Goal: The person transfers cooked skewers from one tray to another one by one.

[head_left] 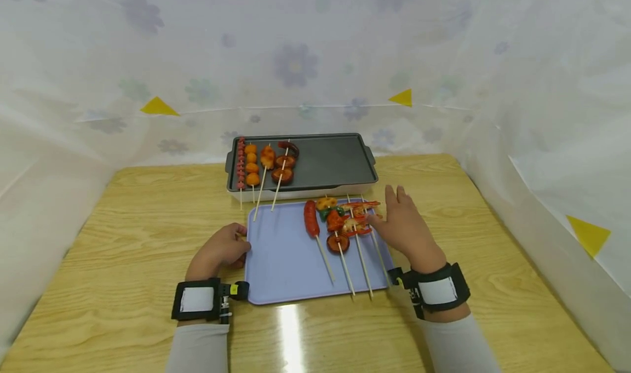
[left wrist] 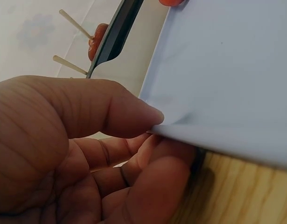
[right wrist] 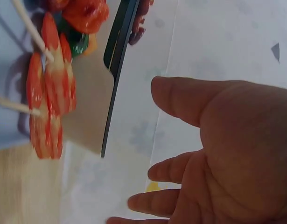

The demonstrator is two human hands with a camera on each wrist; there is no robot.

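1. While the left hand (head_left: 220, 251) lies on the tabletop (head_left: 123, 236) at the near left edge of the lilac tray (head_left: 281, 258), its fingers (left wrist: 134, 114) curl round that rim: the thumb presses on top and the other fingers tuck beneath, as the left wrist view shows.
2. Its forearm runs straight back toward the person, a black wrist strap (head_left: 197, 299) round it.
3. Over the tray's right side, the right hand (head_left: 401, 225) hovers palm down, fingers (right wrist: 180, 100) spread and nearly straight, holding nothing.
4. Just beside its fingertips lie the shrimp skewers (head_left: 360, 219), with a sausage skewer (head_left: 311, 219) and a pepper skewer (head_left: 331, 214) further left, all on the tray.
5. Behind the tray stands a dark griddle (head_left: 330, 162) carrying four more skewers (head_left: 261, 165) at its left end.
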